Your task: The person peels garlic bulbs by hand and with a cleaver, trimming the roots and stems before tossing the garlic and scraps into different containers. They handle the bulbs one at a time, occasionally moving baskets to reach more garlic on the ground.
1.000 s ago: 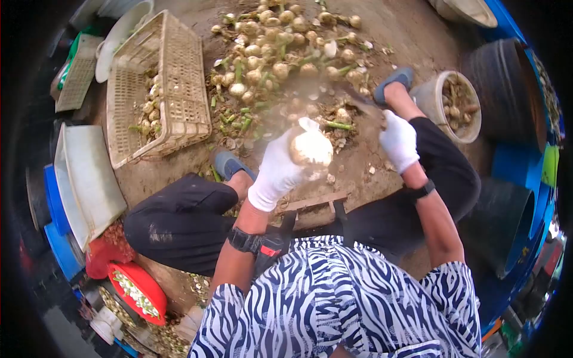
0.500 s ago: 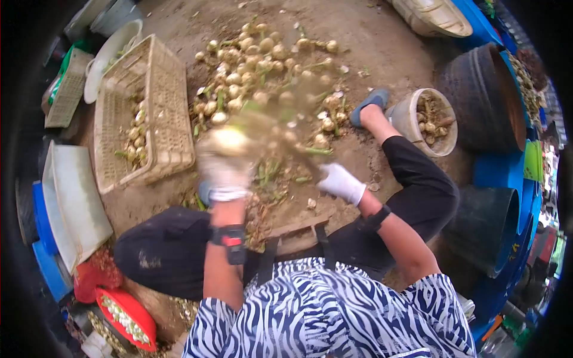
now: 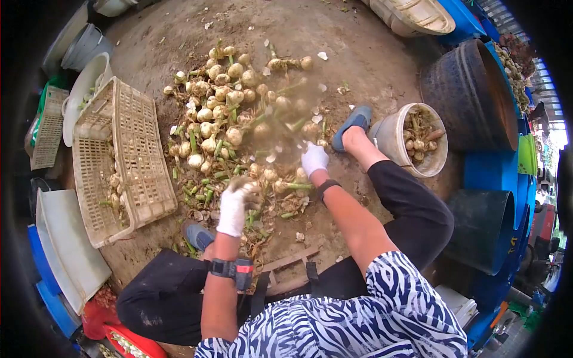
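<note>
My left hand (image 3: 234, 206), in a white glove with soiled brown fingers, hovers over the near edge of a heap of pale bulbs (image 3: 234, 136) that look like garlic. Its fingers are spread and loosely bent, with no bulb visible in them. Further right, my right hand (image 3: 314, 160), also gloved in white, is closed on what looks like a knife. The blade is smeared by motion and a hazy patch in the view. Cut green stem pieces (image 3: 206, 196) and papery skins lie on the ground between my feet.
A beige plastic crate (image 3: 146, 161) with some bulbs stands left of the heap. Right of my shoe (image 3: 352, 126) is a white bucket (image 3: 381, 140) of bulbs and scraps. A large dark tub (image 3: 462, 95) stands behind it; a red basin (image 3: 152, 348) is at lower left.
The pale bulb in my left hand is gone from it, and that hand has come down nearer the ground. My right hand has moved up and slightly left. The whole view has shifted.
</note>
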### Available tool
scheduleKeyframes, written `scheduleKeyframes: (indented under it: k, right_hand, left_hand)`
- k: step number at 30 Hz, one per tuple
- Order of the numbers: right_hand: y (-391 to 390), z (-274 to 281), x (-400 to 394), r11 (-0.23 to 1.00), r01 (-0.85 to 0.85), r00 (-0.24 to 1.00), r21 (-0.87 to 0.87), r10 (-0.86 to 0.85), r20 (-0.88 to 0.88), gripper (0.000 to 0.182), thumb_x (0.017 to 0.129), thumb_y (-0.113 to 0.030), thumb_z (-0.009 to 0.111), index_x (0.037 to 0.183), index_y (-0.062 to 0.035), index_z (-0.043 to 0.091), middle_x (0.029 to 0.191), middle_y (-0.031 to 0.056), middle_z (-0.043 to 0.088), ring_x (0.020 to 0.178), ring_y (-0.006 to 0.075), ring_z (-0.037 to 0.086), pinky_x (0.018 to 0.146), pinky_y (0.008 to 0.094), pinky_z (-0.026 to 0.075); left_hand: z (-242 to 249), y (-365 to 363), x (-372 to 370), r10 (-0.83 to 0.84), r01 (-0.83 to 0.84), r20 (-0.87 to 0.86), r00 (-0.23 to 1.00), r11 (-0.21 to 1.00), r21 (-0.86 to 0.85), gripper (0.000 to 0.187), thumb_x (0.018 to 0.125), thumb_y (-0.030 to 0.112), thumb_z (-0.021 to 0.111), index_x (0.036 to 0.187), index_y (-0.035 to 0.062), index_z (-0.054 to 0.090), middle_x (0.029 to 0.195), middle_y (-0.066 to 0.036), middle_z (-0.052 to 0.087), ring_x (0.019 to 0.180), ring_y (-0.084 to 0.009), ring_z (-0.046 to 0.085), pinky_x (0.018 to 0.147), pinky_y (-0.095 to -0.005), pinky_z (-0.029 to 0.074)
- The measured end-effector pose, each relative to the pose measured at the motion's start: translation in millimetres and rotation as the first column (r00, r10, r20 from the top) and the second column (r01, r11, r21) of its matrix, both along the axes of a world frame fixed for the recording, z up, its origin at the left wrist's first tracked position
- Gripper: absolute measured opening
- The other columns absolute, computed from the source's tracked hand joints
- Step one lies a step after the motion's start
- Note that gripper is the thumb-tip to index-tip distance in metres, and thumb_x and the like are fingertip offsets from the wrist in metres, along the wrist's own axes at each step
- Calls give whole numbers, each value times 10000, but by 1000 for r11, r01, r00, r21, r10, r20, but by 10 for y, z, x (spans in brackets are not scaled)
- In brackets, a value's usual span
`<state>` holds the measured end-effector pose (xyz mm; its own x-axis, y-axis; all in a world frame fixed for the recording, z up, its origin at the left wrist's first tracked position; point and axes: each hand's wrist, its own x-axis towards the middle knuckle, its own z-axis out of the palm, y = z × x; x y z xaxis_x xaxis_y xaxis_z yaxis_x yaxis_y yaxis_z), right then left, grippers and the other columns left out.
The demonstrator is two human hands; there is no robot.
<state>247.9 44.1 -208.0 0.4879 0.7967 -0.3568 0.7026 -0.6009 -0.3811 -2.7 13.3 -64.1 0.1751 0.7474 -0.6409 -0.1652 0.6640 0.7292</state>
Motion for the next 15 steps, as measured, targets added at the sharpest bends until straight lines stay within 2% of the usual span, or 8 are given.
scheduleKeyframes:
  k: [1, 5, 6, 7, 9, 10, 12, 15]
  right_hand:
    - [22, -21, -32, 999, 28, 995, -22, -26, 100, 286, 847, -296, 598, 1083, -159, 686, 1006, 195, 685, 965, 351, 652, 854, 448, 508]
    - [55, 47, 63, 1000, -7, 990, -14, 5, -140, 326, 835, -296, 624, 1121, -148, 673, 1081, 180, 676, 978, 358, 646, 846, 435, 511]
    - [11, 141, 67, 994, 2, 970, 111, 26, -243, 399, 815, -324, 672, 1145, -100, 663, 1113, 183, 667, 1009, 354, 638, 867, 417, 504]
    - [-76, 192, 35, 944, -54, 975, 327, 121, -189, 322, 835, -212, 651, 1131, -88, 668, 1102, 195, 657, 1001, 363, 636, 859, 422, 502]
    - [-161, 479, -50, 873, 4, 795, 488, 294, -531, 362, 808, -138, 699, 1157, -58, 648, 1054, 144, 678, 982, 269, 644, 851, 356, 496]
    - [-213, 806, -141, 871, -10, 785, 492, 312, -536, 362, 808, -138, 699, 1157, -58, 648, 1054, 144, 678, 982, 269, 644, 851, 356, 496]
    - [-405, 1576, -304, 927, -37, 546, 374, 332, -769, 386, 800, -65, 707, 1178, -36, 631, 1011, 92, 673, 948, 178, 617, 842, 302, 483]
    - [-606, 1973, -324, 835, -49, 613, 548, 458, -644, 341, 794, -30, 707, 1126, -13, 633, 1037, 92, 675, 936, 176, 630, 815, 303, 496]
  left_hand:
    - [-136, 1, 32, -23, 23, 1, 1000, 999, -40, 258, 887, 123, 631, 1120, 21, 585, 862, -114, 673, 557, -164, 609, 451, -277, 510]
    - [-238, 149, 129, -221, 233, -109, 969, 966, 115, 362, 881, 154, 600, 1205, -5, 581, 903, -93, 677, 612, -140, 627, 460, -259, 491]
    - [-214, 220, 152, -226, 240, -115, 967, 962, 129, 365, 883, 166, 607, 1211, 7, 584, 914, -86, 675, 623, -136, 628, 464, -248, 484]
    - [-217, 257, 168, -229, 245, -119, 966, 960, 139, 367, 886, 177, 615, 1216, 18, 588, 925, -78, 674, 634, -133, 629, 468, -236, 478]
    - [-58, 229, 314, -253, 261, -62, 965, 946, 195, 355, 891, 187, 616, 1211, 34, 599, 941, -63, 670, 668, -121, 621, 502, -229, 475]
    - [22, 259, 336, -305, 297, -12, 952, 917, 265, 343, 895, 196, 617, 1205, 49, 610, 957, -47, 666, 702, -109, 613, 535, -222, 472]
    - [-13, 211, 266, -394, 363, 144, 908, 910, 201, 396, 862, 240, 674, 1210, 65, 599, 956, -51, 659, 627, -96, 585, 551, -226, 473]
    - [336, 22, 258, -381, 342, 184, 906, 915, 214, 328, 865, 229, 665, 1143, 61, 618, 898, -36, 661, 641, -84, 598, 530, -212, 468]
